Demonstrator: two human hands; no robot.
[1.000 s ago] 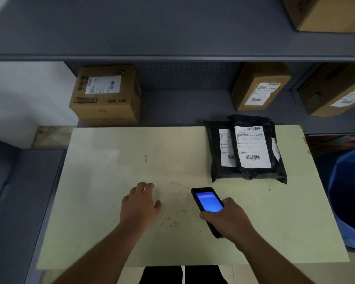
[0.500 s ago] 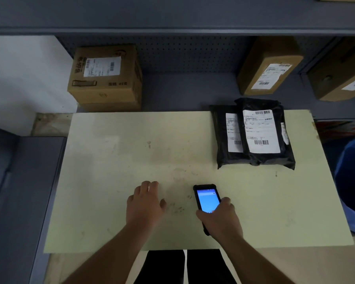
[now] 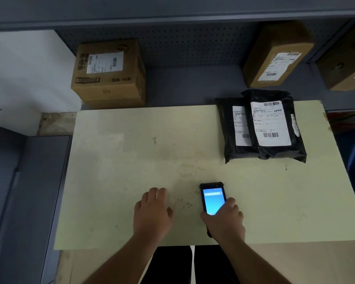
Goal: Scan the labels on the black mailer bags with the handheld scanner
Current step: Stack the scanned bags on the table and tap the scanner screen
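Both hands sit low over the table. My right hand is wrapped around the lower half of the scanner, whose lit blue screen faces up and whose top end points away from me. My left hand lies flat on the tabletop just left of the scanner, fingers loosely spread, holding nothing. Two black bags lie well beyond my right hand and a little to its right, one overlapping the other, white labels up. Farther off, beyond my left hand, a cardboard box stands on a shelf.
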